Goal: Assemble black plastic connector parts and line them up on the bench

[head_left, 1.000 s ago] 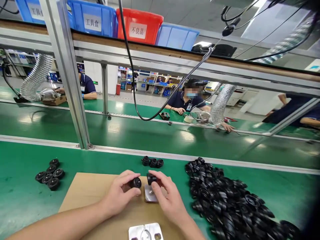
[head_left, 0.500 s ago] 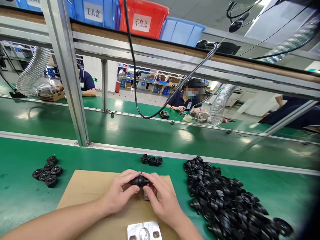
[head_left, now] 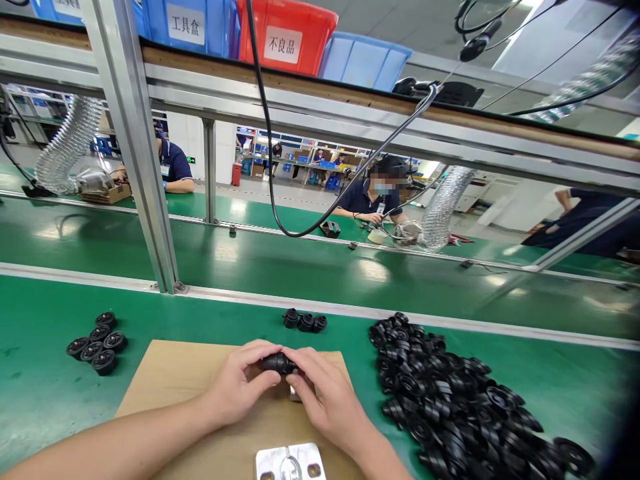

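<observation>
Between my two hands, above the cardboard sheet point(head_left: 170, 373), is a black ribbed plastic part point(head_left: 279, 363). My left hand point(head_left: 240, 383) grips its left end between thumb and fingers. The other end is pinched by my right hand point(head_left: 325, 393), whose fingers partly cover it. Under the right fingers a small shiny metal piece point(head_left: 294, 395) shows, mostly hidden. Closer to me, a silver metal block point(head_left: 290, 461) with slots and a curved recess lies on the cardboard, cut off by the frame's bottom edge.
A large heap of black plastic parts point(head_left: 450, 393) covers the green bench at right. Several round black parts point(head_left: 100, 343) lie at left, and three more black parts point(head_left: 306, 321) sit behind the cardboard. A metal post point(head_left: 133, 147) and a hanging black cable point(head_left: 270, 167) stand ahead; a co-worker point(head_left: 377, 193) sits opposite.
Both hands keep their grip on the black ribbed part, with barely any movement. The view has shifted very slightly, and the opposite co-worker's head and hands have moved a little.
</observation>
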Motion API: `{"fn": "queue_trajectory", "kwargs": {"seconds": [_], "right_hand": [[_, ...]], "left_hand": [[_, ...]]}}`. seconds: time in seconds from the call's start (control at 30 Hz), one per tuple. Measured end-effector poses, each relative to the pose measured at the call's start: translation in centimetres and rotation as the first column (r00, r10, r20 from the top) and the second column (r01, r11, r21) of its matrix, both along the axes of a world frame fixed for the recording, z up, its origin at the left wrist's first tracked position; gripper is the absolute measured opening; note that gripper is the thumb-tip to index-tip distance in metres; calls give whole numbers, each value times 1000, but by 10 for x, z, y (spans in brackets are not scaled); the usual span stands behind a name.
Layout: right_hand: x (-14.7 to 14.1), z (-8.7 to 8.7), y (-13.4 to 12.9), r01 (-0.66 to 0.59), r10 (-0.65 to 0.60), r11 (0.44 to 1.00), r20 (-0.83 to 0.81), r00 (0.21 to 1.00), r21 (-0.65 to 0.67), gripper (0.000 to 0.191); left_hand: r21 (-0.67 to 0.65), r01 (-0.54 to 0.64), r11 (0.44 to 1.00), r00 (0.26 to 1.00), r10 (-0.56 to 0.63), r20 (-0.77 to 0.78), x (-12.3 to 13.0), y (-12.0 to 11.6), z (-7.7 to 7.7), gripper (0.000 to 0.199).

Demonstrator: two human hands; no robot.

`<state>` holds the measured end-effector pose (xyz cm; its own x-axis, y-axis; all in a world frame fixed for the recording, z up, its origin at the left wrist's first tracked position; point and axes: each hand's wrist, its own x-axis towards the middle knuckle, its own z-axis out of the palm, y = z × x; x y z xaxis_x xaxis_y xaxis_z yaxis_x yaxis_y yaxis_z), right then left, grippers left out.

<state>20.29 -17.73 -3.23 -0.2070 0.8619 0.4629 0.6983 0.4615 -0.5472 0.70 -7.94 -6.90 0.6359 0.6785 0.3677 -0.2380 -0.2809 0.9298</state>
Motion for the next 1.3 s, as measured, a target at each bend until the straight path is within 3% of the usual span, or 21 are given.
{"fn": "queue_trajectory", "kwargs": {"seconds": [0.2, 0.4, 0.63, 0.83, 0.9, 0.97, 1.07, 1.2, 1.3], "right_hand": [[3, 0, -1, 4, -7, 998, 49, 999, 69, 42], [1, 6, -2, 72, -71, 997, 54, 996, -20, 27], [7, 11, -4, -23, 9, 995, 148, 989, 96, 31], [-1, 8, -3, 102, -102, 995, 146, 984, 7, 19], [0, 8, -4, 136, -139, 990, 172, 975, 25, 28], [3, 9, -5, 160, -164, 986, 153, 974, 38, 36], [11, 12, -6, 183, -188, 981, 98, 977, 60, 31], [15, 13, -5, 12, -30, 995, 178, 984, 98, 45], [10, 11, -3, -60, 50, 995, 121, 991, 77, 39]], "left_hand": [[-65, -4, 998, 1000, 3, -19, 1, 0, 1, 34], [-24, 59, 998, 997, -60, -49, 0, -2, 9, 32], [-131, 76, 988, 997, -80, -23, 1, -1, 5, 35], [-22, 62, 998, 993, -64, -96, -2, -2, 7, 35], [-16, 35, 999, 993, -37, -112, -2, -3, 5, 36], [-52, 37, 998, 994, -42, -100, -2, -4, 3, 37], [-163, 62, 985, 997, -69, -36, 0, -3, 1, 39], [-219, 113, 969, 993, -116, 0, 1, 0, 2, 42], [-167, 134, 977, 991, -137, -8, 1, -1, 4, 39]]}}
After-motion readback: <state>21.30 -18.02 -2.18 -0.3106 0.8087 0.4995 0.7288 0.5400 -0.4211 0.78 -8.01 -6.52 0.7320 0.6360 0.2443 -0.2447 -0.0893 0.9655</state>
